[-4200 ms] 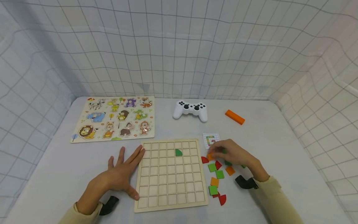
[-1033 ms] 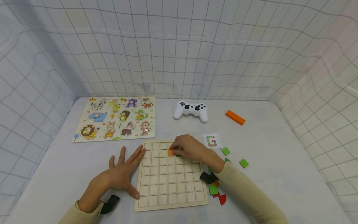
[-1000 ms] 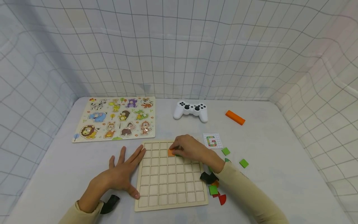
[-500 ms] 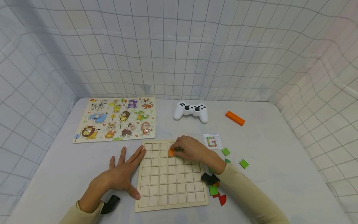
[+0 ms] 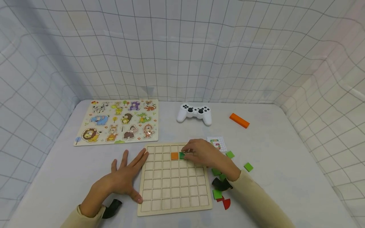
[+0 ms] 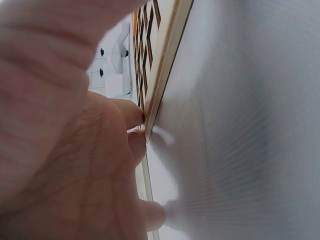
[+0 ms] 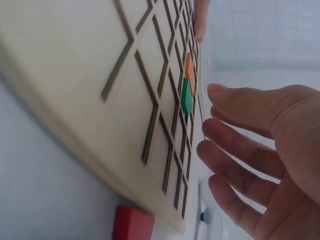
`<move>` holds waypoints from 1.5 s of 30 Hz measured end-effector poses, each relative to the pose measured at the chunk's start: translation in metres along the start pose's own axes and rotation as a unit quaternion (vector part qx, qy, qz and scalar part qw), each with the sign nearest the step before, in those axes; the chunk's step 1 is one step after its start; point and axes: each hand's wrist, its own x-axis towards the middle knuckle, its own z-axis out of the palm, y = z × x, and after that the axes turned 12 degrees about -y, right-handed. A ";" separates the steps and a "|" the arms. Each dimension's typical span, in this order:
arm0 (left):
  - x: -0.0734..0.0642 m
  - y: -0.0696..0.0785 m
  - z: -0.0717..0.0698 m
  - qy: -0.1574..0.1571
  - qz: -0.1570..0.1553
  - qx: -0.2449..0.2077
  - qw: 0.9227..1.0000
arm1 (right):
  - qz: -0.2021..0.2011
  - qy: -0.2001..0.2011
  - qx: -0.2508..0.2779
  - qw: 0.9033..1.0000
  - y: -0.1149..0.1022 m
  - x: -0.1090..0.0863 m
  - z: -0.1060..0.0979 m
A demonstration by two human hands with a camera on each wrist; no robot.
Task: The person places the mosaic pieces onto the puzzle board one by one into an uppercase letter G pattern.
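A wooden grid board lies flat in the middle of the table. In its second row from the far edge an orange square tile fills a cell, right beside a green quarter-round tile. My right hand hovers over that row, and in the right wrist view its loosely bent fingers are apart from both tiles and hold nothing. My left hand is spread on the table, thumb and fingertips touching the board's left edge.
Loose green square tiles and red quarter-round tiles lie right of the board, partly under my right forearm. A pattern card sits behind them. Farther back are an animal puzzle, a white game controller and an orange bar.
My right hand took an orange square tile from the loose pile, laid it in the cell left of the green tile, then let go and drew right. My left hand stayed put.
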 end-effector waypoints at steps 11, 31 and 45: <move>0.000 0.002 -0.001 -0.004 -0.001 -0.003 1.000 | 0.066 0.020 -0.015 0.998 0.022 -0.039 0.000; -0.001 0.001 0.000 -0.005 0.003 -0.003 1.000 | 0.099 0.078 0.042 0.991 0.075 -0.104 -0.014; -0.002 0.000 -0.001 -0.006 -0.001 0.001 1.000 | 0.113 0.028 0.095 0.989 0.105 -0.117 -0.018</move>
